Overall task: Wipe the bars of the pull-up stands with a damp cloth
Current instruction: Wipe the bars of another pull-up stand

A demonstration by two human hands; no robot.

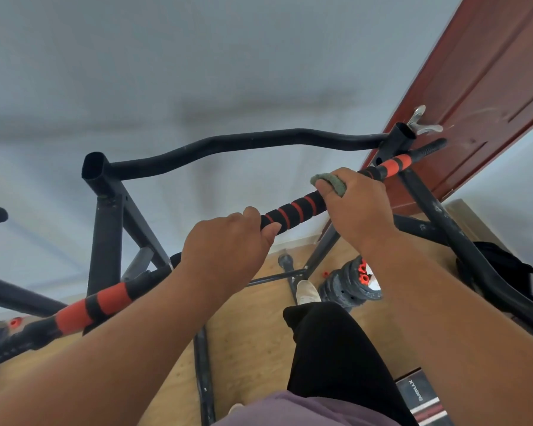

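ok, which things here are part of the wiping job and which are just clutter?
Job:
black pull-up bar with red-banded foam grips
grey-green damp cloth
right hand holding cloth on bar
left hand gripping bar

Clutter:
stacked dark weight plates
red-brown wooden door
black bag

Both forearms raised forward; left hand [225, 244] curled around the foam-padded bar [293, 210]; right hand [354, 207] just beside it, fingers wrapped over a green cloth [330, 181].
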